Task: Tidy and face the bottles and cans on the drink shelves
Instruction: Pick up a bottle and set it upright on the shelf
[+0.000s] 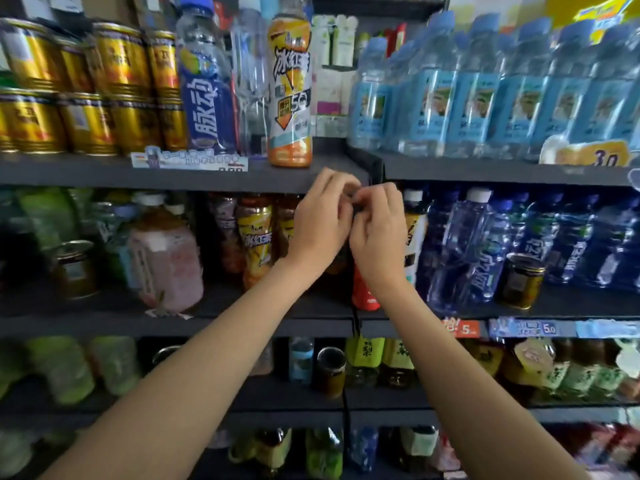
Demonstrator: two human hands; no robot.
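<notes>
Nearest are two bare forearms that reach up from the bottom edge toward the middle shelf (242,322). The left hand (320,225) and the right hand (379,233) meet just under the front edge of the top shelf (173,176). Their fingers are curled and pinch together on something small and dark between them; what it is I cannot tell, because the hands hide it. A thin dark cord (355,322) hangs down from under the hands, past the middle shelf, toward the lower one.

Just behind the hands, on the middle shelf, stand the tea bottles (254,237) with yellow and brown labels, a little to the left. A red bottle (363,296) shows below the right wrist. More to the left is a pink bottle (166,261), blurred. To the right are dark blue bottles (485,251) and a small jar (521,280) in front of them.

Farther up, on the top shelf, gold cans (86,88) are stacked in two layers at the left. Beside them stand a blue bottle (207,88), a clear bottle (249,74) and an orange bottle (291,88), all upright. At the right are rows of pale blue water bottles (485,95)
</notes>
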